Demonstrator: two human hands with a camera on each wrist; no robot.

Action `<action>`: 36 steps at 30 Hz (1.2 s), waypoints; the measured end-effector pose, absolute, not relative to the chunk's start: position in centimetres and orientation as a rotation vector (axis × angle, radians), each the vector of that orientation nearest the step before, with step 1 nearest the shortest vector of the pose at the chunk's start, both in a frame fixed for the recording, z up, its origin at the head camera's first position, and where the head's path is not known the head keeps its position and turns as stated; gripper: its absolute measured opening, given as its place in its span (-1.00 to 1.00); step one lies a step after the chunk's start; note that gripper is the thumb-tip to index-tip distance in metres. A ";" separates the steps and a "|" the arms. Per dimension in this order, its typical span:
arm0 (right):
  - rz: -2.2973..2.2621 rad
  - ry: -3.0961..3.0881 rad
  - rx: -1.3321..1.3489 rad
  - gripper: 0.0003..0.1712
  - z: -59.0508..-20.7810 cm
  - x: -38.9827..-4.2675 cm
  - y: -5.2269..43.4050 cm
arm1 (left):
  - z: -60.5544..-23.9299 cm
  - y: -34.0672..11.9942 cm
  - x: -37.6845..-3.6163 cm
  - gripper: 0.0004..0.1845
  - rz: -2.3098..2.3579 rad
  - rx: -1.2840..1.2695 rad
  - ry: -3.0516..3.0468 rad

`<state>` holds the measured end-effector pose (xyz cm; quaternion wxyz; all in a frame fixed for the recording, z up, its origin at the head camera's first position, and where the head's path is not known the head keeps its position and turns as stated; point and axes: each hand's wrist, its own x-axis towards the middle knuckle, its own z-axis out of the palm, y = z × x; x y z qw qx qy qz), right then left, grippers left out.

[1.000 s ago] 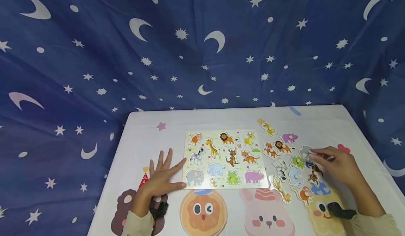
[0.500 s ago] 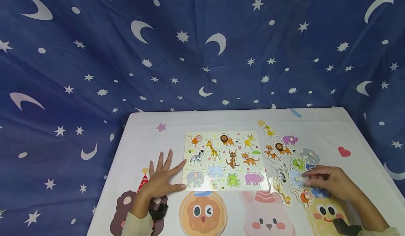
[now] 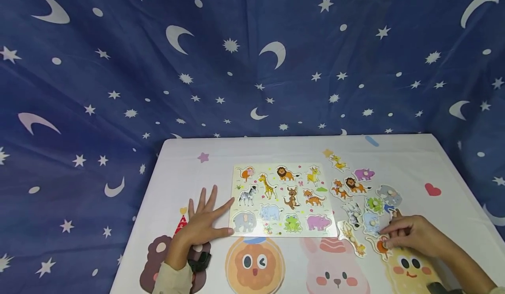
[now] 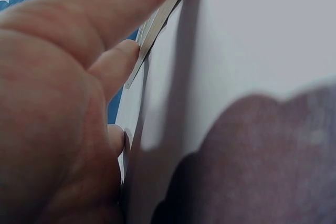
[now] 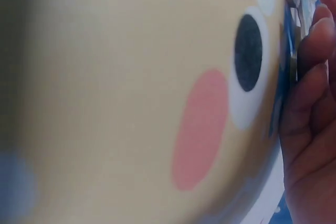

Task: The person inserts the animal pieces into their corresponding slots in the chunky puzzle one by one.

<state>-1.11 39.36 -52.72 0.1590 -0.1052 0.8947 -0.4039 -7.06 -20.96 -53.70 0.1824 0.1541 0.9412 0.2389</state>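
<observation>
A wooden animal puzzle board (image 3: 282, 200) lies in the middle of the white table (image 3: 276, 149). My left hand (image 3: 205, 217) rests flat beside it, fingers spread, with fingertips touching the board's left edge (image 4: 157, 24). Right of the board lie several loose animal pieces, among them a purple hippo (image 3: 364, 174), a lion (image 3: 355, 184), a grey elephant (image 3: 388, 194), a zebra (image 3: 353, 213) and a giraffe (image 3: 352, 238). My right hand (image 3: 384, 240) has curled fingers (image 5: 310, 103) pinching an orange animal piece (image 3: 378, 245) at the near end of that group.
The tablecloth carries cartoon prints: an orange face (image 3: 254, 265), a pink rabbit (image 3: 335, 272) and a yellow face (image 3: 410, 267) under my right hand. A dark blue cloth with moons and stars (image 3: 252, 57) hangs behind the table.
My right hand has drawn back toward me, from the grey elephant piece past the blue piece to the orange piece. My left hand and the board have not moved.
</observation>
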 end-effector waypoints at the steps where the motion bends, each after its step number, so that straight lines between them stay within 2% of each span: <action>1: -1.158 2.545 -0.312 -0.79 -52.7 -1.0 39.4 | -53.7 -20.9 -7.1 -0.03 0.673 0.436 2.653; 10: -1.109 2.497 -0.315 -0.86 -53.0 -0.7 39.0 | -53.6 -20.9 -7.1 -0.04 0.686 0.443 2.654; 19: -1.014 2.531 -0.253 -0.74 -52.6 -0.3 38.5 | -53.7 -20.9 -7.1 -0.04 0.676 0.446 2.655; 26: -0.976 2.552 -0.300 -0.75 -52.7 -0.7 38.2 | -53.9 -21.1 -7.1 -0.04 0.668 0.446 2.663; 36: -0.904 2.575 -0.214 -0.74 -52.3 -0.4 38.3 | -54.0 -20.9 -7.2 -0.03 0.663 0.448 2.662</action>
